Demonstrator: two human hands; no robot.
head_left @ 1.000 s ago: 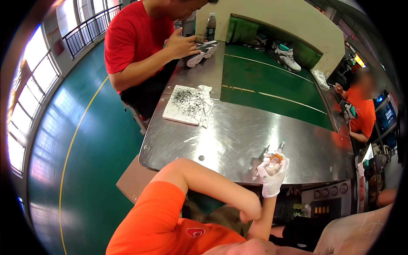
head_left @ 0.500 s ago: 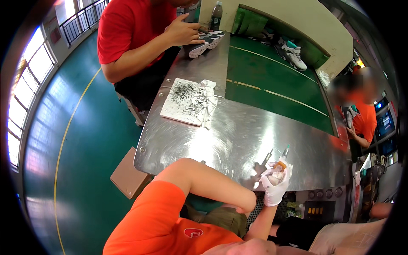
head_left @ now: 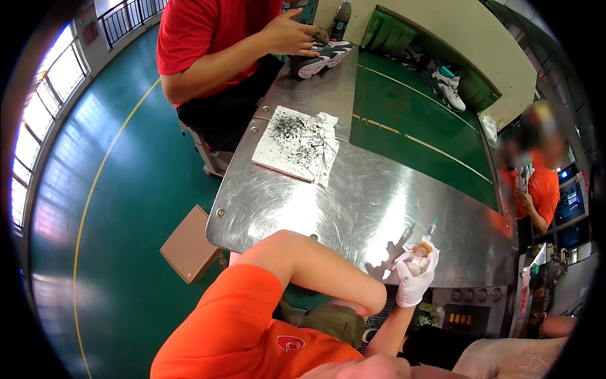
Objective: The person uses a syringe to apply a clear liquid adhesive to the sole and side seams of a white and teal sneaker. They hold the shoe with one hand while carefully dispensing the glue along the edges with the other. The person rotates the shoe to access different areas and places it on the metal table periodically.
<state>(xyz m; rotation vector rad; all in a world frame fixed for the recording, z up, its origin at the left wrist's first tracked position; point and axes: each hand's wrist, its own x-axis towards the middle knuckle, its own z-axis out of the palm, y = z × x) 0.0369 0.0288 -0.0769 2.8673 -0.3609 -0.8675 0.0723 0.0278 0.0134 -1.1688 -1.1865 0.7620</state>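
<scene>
The head view shows one white-gloved right hand [head_left: 416, 278] closed around one slender teal-tipped applicator [head_left: 423, 249] at the steel tabletop's [head_left: 360, 196] near right part. One bare left hand [head_left: 375, 298], apart from it, is mostly hidden by the near edge; I cannot tell its state. On the tabletop's left lie one black-speckled white pad [head_left: 291, 142] and one crumpled white cloth [head_left: 327, 146]; left of it, one cardboard box [head_left: 189, 243]; below its right edge, four knobs [head_left: 481, 295].
</scene>
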